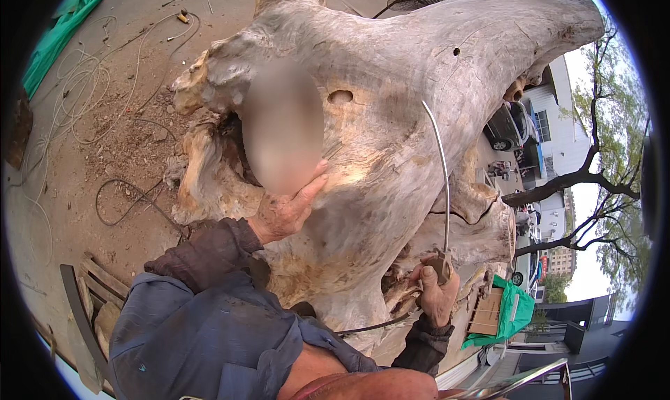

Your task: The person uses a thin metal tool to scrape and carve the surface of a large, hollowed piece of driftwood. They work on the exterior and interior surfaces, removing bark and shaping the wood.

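Note:
My left hand (286,208) rests on a huge pale tree trunk (391,58) with gnarled root ends. Its fingers are stretched out, the tips beside a blurred oval patch that hides part of the wood. A lighter, yellowish area (356,170) lies just right of those fingertips. My right hand (438,295) is closed round the wooden handle of a long, thin, curved metal tool (443,170). The tool points up and away, bending left toward its tip, in front of the trunk. I cannot tell its exact kind, nor whether it touches the wood. A round hole (340,96) sits in the trunk's surface.
Wood chips (139,149) cover the ground at left, with a loose pale cable (87,86) and a dark cable (125,198). Wooden pieces (105,295) lie near at lower left. At right are a cardboard box (485,313) under green sheeting (516,313), and a parked car (509,128).

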A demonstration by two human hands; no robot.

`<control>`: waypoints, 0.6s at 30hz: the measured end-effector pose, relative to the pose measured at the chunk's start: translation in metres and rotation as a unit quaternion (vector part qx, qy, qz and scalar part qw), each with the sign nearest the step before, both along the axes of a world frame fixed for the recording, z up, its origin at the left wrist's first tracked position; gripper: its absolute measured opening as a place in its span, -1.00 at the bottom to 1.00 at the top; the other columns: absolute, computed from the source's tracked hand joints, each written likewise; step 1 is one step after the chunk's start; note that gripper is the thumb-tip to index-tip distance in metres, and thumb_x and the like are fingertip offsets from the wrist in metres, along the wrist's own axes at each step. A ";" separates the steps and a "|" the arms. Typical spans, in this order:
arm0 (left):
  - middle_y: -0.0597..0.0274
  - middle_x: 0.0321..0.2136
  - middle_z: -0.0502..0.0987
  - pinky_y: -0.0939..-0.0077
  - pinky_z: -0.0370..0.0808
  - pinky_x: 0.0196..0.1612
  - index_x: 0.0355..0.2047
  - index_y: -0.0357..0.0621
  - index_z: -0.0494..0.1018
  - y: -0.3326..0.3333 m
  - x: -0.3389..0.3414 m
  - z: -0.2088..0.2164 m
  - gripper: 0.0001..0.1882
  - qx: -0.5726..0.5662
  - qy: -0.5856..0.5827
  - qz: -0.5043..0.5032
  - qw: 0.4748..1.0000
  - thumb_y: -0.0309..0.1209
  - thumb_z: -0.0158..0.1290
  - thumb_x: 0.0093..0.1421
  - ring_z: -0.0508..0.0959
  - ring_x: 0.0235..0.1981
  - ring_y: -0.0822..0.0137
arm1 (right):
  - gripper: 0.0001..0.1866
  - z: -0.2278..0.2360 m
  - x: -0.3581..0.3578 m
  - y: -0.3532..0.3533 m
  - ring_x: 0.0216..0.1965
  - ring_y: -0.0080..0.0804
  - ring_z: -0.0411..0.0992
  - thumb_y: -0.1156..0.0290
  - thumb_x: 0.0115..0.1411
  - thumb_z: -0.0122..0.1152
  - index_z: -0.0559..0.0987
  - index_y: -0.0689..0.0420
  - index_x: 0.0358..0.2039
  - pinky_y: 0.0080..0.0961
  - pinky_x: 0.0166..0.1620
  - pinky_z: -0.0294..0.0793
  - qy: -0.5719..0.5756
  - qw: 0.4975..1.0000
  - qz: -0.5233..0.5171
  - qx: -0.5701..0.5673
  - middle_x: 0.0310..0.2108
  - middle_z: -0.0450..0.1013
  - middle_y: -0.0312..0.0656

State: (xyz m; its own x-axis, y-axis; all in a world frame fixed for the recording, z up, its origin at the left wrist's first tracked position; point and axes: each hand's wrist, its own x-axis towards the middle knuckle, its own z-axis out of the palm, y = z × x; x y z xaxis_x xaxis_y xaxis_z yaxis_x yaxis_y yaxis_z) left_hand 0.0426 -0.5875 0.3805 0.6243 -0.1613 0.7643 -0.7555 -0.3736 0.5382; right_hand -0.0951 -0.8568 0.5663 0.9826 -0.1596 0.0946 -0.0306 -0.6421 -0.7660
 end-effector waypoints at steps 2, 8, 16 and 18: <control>-0.05 0.26 0.37 0.05 0.27 0.32 0.17 -0.29 0.37 -0.003 -0.007 -0.002 -0.49 -0.012 0.030 0.007 0.999 -0.65 -0.02 0.16 0.31 0.32 -0.08 | -0.46 -0.003 0.003 -0.003 -0.55 -0.54 0.39 -0.03 0.32 0.24 0.49 0.31 -0.24 -0.58 -0.45 0.36 0.032 0.998 0.032 -0.040 -0.58 0.46 -0.26; -0.01 0.30 0.33 0.05 0.20 0.36 0.20 -0.27 0.35 -0.015 -0.016 -0.016 -0.53 -0.060 0.060 0.011 0.996 -0.56 -0.06 0.25 0.27 0.35 -0.07 | -0.65 -0.006 0.018 0.000 -0.58 -0.65 0.31 0.18 0.29 0.34 0.53 0.26 -0.32 -0.55 -0.48 0.36 0.085 0.990 0.051 -0.100 -0.63 0.43 -0.32; 0.03 0.37 0.22 0.07 0.16 0.35 0.24 -0.25 0.31 -0.002 -0.012 -0.022 -0.39 -0.040 0.066 -0.031 0.997 -0.60 0.07 0.13 0.23 0.38 -0.01 | -0.66 0.017 0.018 0.038 -0.56 -0.66 0.24 0.21 0.28 0.35 0.53 0.28 -0.32 -0.57 -0.47 0.30 0.107 0.987 -0.018 -0.121 -0.64 0.38 -0.35; 0.02 0.36 0.23 0.08 0.18 0.34 0.23 -0.25 0.33 0.005 -0.008 -0.021 -0.39 -0.043 0.065 -0.061 0.995 -0.61 0.08 0.11 0.24 0.37 -0.02 | -0.65 0.024 0.008 0.046 -0.56 -0.65 0.23 0.20 0.27 0.36 0.53 0.27 -0.34 -0.56 -0.47 0.30 0.107 0.984 -0.047 -0.137 -0.65 0.36 -0.34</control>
State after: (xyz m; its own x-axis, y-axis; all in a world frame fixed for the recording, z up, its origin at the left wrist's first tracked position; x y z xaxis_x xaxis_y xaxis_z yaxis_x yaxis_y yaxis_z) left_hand 0.0346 -0.5821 0.3591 0.6984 -0.1791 0.6929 -0.7144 -0.2311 0.6604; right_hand -0.0868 -0.8111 0.5899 0.9666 -0.2490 -0.0610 -0.2424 -0.8101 -0.5338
